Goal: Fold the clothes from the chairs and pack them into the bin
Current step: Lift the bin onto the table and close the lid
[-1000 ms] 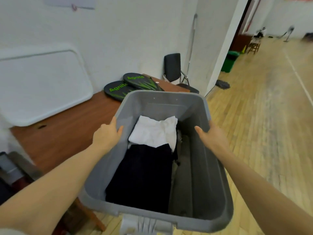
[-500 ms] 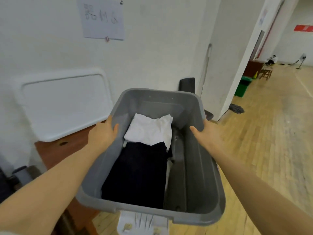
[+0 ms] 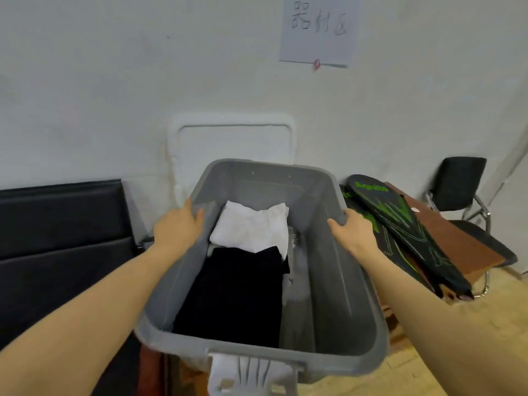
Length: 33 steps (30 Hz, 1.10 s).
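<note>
So: one grey bin [image 3: 337, 281], held up in front of the wall, gripped on both long rims. Inside it, two folded garments: a white one [image 3: 251, 227] at the far end and a black one [image 3: 234, 295] nearer the camera, its far edge overlapping the white. Right strip of the bin floor shows bare.

Left hand [image 3: 178, 228] grasps the left rim, thumb over the inside wall; right hand [image 3: 353, 231] grasps the right rim the same way. Both forearms are stretched out forward, one on each side of the bin.

Around it: two black racket covers [image 3: 400, 224] with green print lie on a brown bench [image 3: 457, 241] at right, one black chair [image 3: 460, 184] behind that. A black padded seat back [image 3: 60, 218] sits at left. White wall, one paper sign [image 3: 320, 30] pinned up, one white panel [image 3: 234, 144] leaning behind the bin. Wood floor [image 3: 414, 367] at lower right.
</note>
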Tool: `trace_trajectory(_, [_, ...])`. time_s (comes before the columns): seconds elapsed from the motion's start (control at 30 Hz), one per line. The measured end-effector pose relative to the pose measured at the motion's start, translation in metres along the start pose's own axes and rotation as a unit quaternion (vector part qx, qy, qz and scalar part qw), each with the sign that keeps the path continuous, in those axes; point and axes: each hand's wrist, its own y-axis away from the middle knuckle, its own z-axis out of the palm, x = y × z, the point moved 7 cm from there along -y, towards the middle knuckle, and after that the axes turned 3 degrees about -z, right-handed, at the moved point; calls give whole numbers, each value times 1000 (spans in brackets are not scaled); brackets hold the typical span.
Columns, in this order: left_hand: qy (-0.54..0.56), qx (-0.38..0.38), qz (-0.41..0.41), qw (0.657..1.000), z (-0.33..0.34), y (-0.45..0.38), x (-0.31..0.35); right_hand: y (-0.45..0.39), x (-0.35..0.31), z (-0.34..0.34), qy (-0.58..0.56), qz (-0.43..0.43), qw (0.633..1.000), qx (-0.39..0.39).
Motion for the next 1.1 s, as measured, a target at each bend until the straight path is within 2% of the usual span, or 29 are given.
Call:
trace_trajectory(0.13, [-16, 35, -80, 996, -2, -7, -10, -61, -19, 30, 5, -56, 996, -64])
trace_trajectory(0.3, [-53, 42, -185, 980, 7, -7, -10, -120, -33, 75, 42, -142, 969, -195])
trace_trajectory(0.53, [-79, 30, -236, 968, 17, -15, 14, -162, -39, 91, 81, -172, 961, -200])
trace_trajectory(0.7, [-102, 21, -225, 969, 23, -33, 25, -174, -36, 89, 134, -179, 960, -168])
trace_trajectory(0.8, [-153, 26, -221, 963, 22, -38, 29, -176, -34, 85, 166, -170, 961, -142])
trace_trajectory(0.9, [-206, 38, -221, 952, 19, -47, 38, -178, -49, 83, 244, -187, 946, -101])
trace_trajectory(1.0, [-206, 54, -144, 966, 21, -74, 56, -180, -85, 90, 258, -250, 932, -52])
trace_trajectory(1.1, [-170, 48, -69, 982, 24, -114, 70, -188, -133, 109, 181, -321, 927, -72])
